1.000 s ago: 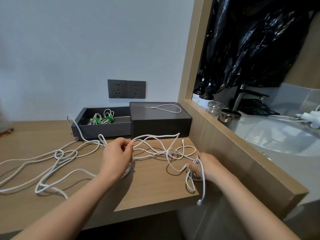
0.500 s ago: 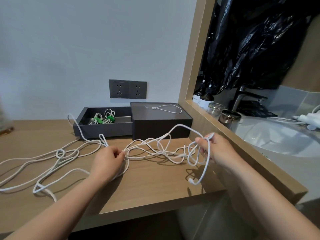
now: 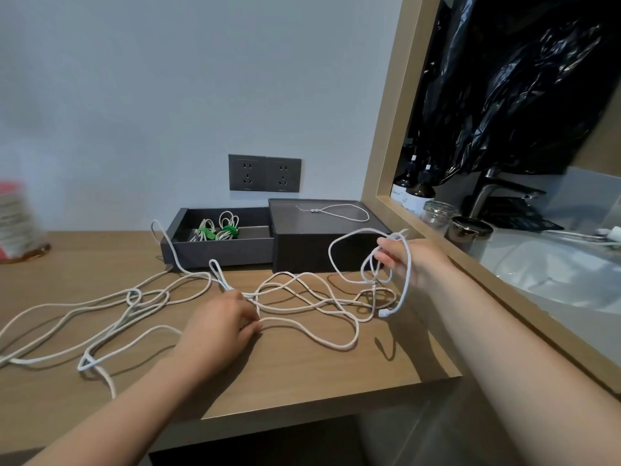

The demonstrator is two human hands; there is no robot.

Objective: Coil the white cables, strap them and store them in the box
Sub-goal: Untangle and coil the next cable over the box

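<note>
Bit of a spaghetti situation here. The right hand (image 3: 410,260) is up off the desk (image 3: 302,381) with its fingers curled round a few loose loops of white cable (image 3: 329,257), and one plug end (image 3: 383,313) dangles below at about 7 o'clock from it. The left hand (image 3: 221,327) sits low on the desk, fingers bent down onto a couple of strands. It looks like a pinch, though the fingertips are partly hidden.

The rest of the cable lies uncoiled, sprawling from the left hand out to 9 o'clock. It's hard to say whether that's one cable or several.

The box (image 3: 218,253) is open at 12 o'clock from the left hand, with strapped coils (image 3: 215,232) already in it.

Where this probably goes sideways:
- There's a small twisted loop (image 3: 134,295) out at 9 o'clock. If the right hand just hauls in slack, that likely cinches into a proper knot.
- One strand runs up against the box's left end (image 3: 158,230). A hard pull could snag there and drag the box.
- The loops in the right hand are uneven and loose, so adding more could let some slip off the fingers.
- That dangling plug could thread through a loop and lock the tangle.
</note>
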